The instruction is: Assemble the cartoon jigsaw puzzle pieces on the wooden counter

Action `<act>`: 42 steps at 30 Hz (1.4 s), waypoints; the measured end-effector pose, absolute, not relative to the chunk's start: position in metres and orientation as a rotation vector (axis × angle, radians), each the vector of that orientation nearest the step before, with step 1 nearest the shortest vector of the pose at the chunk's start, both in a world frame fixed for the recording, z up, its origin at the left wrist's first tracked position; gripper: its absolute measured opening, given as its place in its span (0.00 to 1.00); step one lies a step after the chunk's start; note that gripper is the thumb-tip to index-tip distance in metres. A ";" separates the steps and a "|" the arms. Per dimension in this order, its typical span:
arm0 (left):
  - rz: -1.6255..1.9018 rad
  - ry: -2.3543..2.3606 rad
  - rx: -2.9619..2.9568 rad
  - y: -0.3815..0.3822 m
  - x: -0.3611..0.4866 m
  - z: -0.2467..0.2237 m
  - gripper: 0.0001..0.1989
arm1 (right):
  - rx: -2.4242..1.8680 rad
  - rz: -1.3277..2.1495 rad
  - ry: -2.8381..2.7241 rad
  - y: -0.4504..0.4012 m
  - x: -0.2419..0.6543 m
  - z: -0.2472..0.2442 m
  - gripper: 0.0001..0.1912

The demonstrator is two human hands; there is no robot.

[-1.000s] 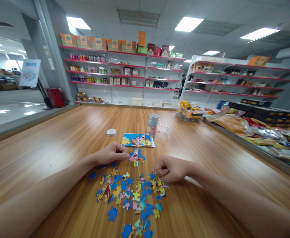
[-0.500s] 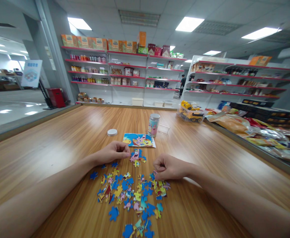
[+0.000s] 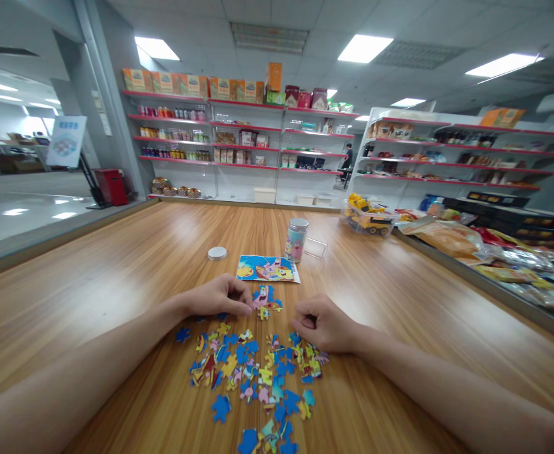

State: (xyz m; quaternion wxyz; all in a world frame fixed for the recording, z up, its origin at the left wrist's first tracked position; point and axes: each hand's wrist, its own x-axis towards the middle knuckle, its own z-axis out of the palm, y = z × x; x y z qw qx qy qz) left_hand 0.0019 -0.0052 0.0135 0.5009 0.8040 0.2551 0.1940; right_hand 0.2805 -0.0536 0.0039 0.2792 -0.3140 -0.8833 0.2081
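Left hand [image 3: 218,296] has dipped slightly since half a second ago, its thumb tip now lower beside the joined pieces [image 3: 264,299]; the right hand [image 3: 325,324] has barely shifted. Under them is a wood-grain table [image 3: 376,284]. Beyond stand white shelves [image 3: 234,183] with red edges, topped by five wide orange boxes [image 3: 194,86] in a row and one upright box [image 3: 274,77]. On the table are one lidded can [image 3: 296,241], one loose lid [image 3: 217,253], one picture sheet [image 3: 268,270] and one clear tub [image 3: 355,226]. Nearer lie dozens of loose pieces [image 3: 265,376], too overlapped to count. The left hand is half curled, thumb near the fingers, at the left edge of the joined pieces; whether it pinches one, I cannot tell. The right hand is a loose fist, fingers together, by the right side of the loose pieces; its inside is hidden.
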 end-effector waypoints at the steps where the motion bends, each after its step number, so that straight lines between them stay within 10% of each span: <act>1: 0.470 0.618 1.941 -0.006 0.002 0.014 0.16 | -0.831 0.530 -2.393 -0.054 0.280 0.003 0.17; 15: 0.512 0.663 2.092 -0.004 0.003 0.008 0.19 | -0.805 0.563 -2.516 -0.056 0.279 0.007 0.16; 28: 0.515 0.633 2.086 -0.003 0.002 0.004 0.16 | -0.797 1.410 -2.226 -0.049 0.291 0.020 0.07; 42: 0.511 0.630 2.090 -0.006 0.003 0.008 0.15 | -0.542 1.094 -2.616 -0.052 0.292 0.014 0.14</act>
